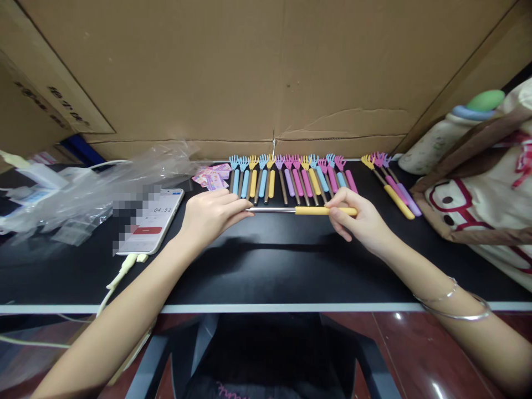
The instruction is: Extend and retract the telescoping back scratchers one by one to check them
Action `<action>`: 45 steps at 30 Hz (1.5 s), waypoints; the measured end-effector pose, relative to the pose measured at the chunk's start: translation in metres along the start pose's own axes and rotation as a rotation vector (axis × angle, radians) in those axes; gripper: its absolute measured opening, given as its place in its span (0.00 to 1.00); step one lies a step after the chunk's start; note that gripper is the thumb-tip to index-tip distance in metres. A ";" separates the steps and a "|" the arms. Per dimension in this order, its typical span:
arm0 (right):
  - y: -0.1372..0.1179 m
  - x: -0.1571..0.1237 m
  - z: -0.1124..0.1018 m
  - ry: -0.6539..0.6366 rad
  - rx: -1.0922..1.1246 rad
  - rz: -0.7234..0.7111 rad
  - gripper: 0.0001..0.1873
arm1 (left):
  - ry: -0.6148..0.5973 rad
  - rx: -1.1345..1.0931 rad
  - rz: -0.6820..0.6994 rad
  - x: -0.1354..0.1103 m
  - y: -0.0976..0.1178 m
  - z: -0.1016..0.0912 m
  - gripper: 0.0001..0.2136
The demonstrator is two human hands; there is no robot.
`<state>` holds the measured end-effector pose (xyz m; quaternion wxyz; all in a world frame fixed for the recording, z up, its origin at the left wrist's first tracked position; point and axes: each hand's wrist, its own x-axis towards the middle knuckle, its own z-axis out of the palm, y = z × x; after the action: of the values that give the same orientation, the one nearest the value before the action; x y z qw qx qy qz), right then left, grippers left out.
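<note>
Held level above the black table is a telescopic back scratcher point(313, 210) with a yellow grip and a metal rod. My left hand point(214, 213) is closed around the rod's far left end, hiding whatever is at that tip. Thumb and fingers of my right hand point(353, 213) pinch the yellow grip near its end. Just behind both hands lies a row of back scratchers point(297, 180) in blue, yellow, purple and pink, claw ends toward the cardboard. Several more back scratchers point(393, 188) lie in a separate bunch to the right.
A phone point(153, 221) with a charging cable point(122, 271) lies left of my left hand, beside crumpled clear plastic bags point(103, 183). Small printed cards point(214, 176) lie by the row. A cloth bag point(469, 205) and a bottle point(436, 136) stand right. Cardboard point(249, 72) walls the back.
</note>
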<state>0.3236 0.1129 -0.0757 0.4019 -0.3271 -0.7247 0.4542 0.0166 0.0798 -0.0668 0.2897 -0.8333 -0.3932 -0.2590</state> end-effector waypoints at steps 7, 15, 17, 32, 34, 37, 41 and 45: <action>-0.003 -0.001 0.001 -0.024 -0.045 -0.027 0.15 | -0.025 -0.038 -0.007 -0.001 0.000 0.003 0.16; -0.003 -0.001 -0.003 -0.071 -0.132 -0.055 0.13 | -0.057 -0.064 -0.013 -0.002 0.002 0.005 0.17; -0.002 -0.001 -0.004 -0.077 -0.157 -0.066 0.12 | -0.059 -0.064 -0.009 -0.003 0.002 0.006 0.18; -0.005 -0.001 -0.002 -0.021 -0.230 -0.099 0.12 | -0.095 -0.064 -0.041 -0.003 0.003 0.006 0.19; -0.005 -0.001 -0.001 -0.017 -0.233 -0.106 0.11 | -0.097 -0.070 -0.042 -0.003 0.003 0.006 0.19; -0.006 0.000 -0.001 -0.019 -0.232 -0.109 0.10 | -0.102 -0.072 -0.046 -0.003 0.004 0.006 0.19; -0.008 0.000 0.000 -0.033 -0.213 -0.086 0.11 | -0.103 -0.063 -0.045 -0.003 0.005 0.006 0.19; -0.009 0.000 -0.001 -0.028 -0.207 -0.056 0.13 | -0.109 -0.057 -0.028 -0.003 0.007 0.006 0.19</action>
<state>0.3236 0.1100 -0.0673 0.3681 -0.3402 -0.7822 0.3700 0.0214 0.0790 -0.0747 0.2403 -0.8486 -0.4123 -0.2283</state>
